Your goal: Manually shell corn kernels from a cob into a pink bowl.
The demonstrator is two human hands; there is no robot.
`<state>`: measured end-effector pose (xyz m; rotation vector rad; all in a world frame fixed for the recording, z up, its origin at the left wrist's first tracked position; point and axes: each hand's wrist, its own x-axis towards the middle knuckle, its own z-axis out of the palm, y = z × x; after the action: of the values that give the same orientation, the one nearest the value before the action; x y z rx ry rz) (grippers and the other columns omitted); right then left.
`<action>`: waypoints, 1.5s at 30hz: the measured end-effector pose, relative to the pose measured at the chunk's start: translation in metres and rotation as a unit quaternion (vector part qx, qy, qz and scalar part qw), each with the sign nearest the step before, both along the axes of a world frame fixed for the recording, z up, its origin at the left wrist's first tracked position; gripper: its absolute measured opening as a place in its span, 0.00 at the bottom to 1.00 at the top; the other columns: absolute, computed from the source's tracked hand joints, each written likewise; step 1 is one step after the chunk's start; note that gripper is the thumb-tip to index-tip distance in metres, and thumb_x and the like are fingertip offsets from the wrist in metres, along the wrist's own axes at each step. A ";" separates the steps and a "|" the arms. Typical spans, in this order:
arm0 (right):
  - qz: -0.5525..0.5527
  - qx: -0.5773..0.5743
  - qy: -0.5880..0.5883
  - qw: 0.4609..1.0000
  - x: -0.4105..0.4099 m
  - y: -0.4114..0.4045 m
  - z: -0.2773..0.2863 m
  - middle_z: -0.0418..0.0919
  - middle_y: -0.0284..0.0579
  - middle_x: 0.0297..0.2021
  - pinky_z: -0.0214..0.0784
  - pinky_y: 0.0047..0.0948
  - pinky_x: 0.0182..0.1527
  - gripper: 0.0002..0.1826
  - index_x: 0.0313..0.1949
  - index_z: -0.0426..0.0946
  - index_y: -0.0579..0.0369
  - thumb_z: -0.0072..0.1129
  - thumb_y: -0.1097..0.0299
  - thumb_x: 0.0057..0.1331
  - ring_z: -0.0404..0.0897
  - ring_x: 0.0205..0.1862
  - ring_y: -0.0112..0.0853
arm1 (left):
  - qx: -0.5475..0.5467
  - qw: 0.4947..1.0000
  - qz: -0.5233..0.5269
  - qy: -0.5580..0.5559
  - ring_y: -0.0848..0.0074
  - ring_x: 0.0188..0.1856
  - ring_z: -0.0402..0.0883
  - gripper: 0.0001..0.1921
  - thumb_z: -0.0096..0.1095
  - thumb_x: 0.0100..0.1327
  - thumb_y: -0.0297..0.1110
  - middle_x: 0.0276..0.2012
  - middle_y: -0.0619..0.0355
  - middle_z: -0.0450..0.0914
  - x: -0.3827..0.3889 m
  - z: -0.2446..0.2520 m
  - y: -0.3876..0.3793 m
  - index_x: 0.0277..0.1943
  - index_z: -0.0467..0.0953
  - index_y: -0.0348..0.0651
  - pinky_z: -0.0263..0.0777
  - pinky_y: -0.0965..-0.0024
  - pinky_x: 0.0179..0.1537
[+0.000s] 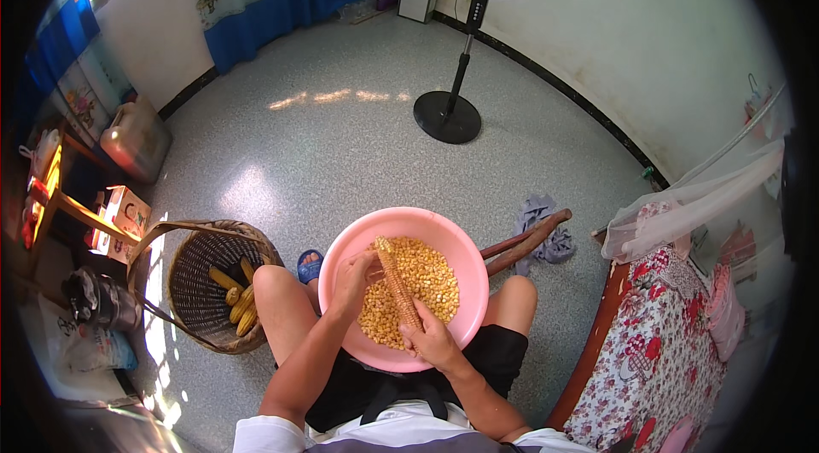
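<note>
My right hand (435,339) grips the lower end of a corn cob (398,283), its thumb lying along it. Most of the cob is bare, with some pale kernels left around the far tip. Curled close to the left side of that tip is my left hand (356,275); its fingertips are partly hidden, so whether they hold anything is unclear. Both hands are over a pink plastic basin (470,254) between my knees. Loose yellow corn kernels (438,274) cover much of its bottom.
A woven basket (192,274) with several corn cobs (242,309) stands by my left knee. Beyond the basin lie wooden poles (534,242) and a grey cloth (555,245). A pedestal fan (448,117) stands ahead. A bed with floral bedding (646,350) is at right.
</note>
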<state>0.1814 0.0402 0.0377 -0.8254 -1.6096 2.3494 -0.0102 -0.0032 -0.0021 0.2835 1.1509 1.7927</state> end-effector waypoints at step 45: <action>0.015 0.170 -0.028 0.985 0.003 0.003 -0.015 0.69 0.32 0.28 0.63 0.18 0.27 0.32 0.69 0.53 0.59 0.51 0.75 0.67 0.67 0.25 0.18 | 0.039 0.996 -0.016 -0.084 0.75 0.43 0.80 0.14 0.46 0.71 0.35 0.42 0.54 0.81 -0.003 0.002 -0.002 0.48 0.75 0.33 0.73 0.69 0.46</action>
<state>0.1846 0.0429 0.0229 -0.7995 -1.9828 1.9994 -0.0136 -0.0048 -0.0003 0.1926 0.9553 1.7994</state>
